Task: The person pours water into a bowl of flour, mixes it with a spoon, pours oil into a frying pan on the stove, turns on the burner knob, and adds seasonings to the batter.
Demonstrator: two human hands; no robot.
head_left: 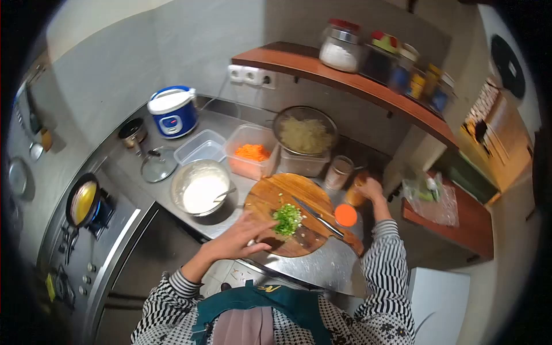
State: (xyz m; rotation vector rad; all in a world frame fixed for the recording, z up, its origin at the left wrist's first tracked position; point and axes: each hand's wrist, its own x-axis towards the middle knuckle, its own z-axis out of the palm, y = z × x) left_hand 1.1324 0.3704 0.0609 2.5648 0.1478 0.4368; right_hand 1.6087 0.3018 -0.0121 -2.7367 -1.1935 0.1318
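My left hand [237,237] hovers over the left edge of a round wooden cutting board [267,194], fingers apart, holding nothing. Chopped green onion [287,219] lies in a heap on the board just right of its fingertips. A knife [318,217] rests flat on the board, its handle toward the board's own handle. At the right, my right hand [371,188] has its fingers around the upper part of a jar [356,196] with amber-brown contents; the grip is partly blurred. An orange lid [345,215] sits close below it, beside the board.
Left of the board stand a bowl of white batter [202,192] with a spoon, and a tub of shredded carrot [252,153]. Behind are a strainer [305,131] and a blue rice cooker [173,112]. A pan [84,200] sits over a lit burner. A wooden shelf [368,86] overhangs the counter.
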